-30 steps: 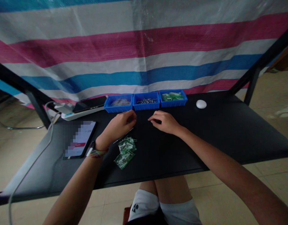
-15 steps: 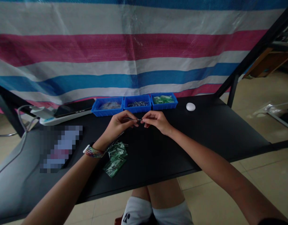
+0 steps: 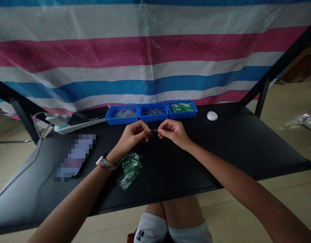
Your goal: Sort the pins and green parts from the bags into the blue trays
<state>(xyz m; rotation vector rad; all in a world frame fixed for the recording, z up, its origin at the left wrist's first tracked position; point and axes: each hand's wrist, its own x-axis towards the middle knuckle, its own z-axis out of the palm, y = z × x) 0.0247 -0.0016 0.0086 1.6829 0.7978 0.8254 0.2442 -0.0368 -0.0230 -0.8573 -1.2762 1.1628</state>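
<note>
My left hand (image 3: 133,135) and my right hand (image 3: 173,132) meet above the black table (image 3: 221,152), fingers pinched. Between their fingertips runs a thin metal pin (image 3: 154,130), held at both ends. Just behind the hands stand three small blue trays: the left tray (image 3: 122,114) with pale bits, the middle tray (image 3: 153,112) with metal pins, the right tray (image 3: 182,109) with green parts. By my left wrist lies a pile of green parts with metal legs (image 3: 129,168).
A phone (image 3: 74,157) lies on the table at the left. Behind it a white power strip (image 3: 69,125) carries another dark phone (image 3: 89,114), and a cable runs off the left edge. A white round object (image 3: 212,116) sits right of the trays. Striped tarp hangs behind.
A second ago both hands rested on the table, apart. They have since lifted and come together, pinching a thin pin between them. The view has shifted slightly.
</note>
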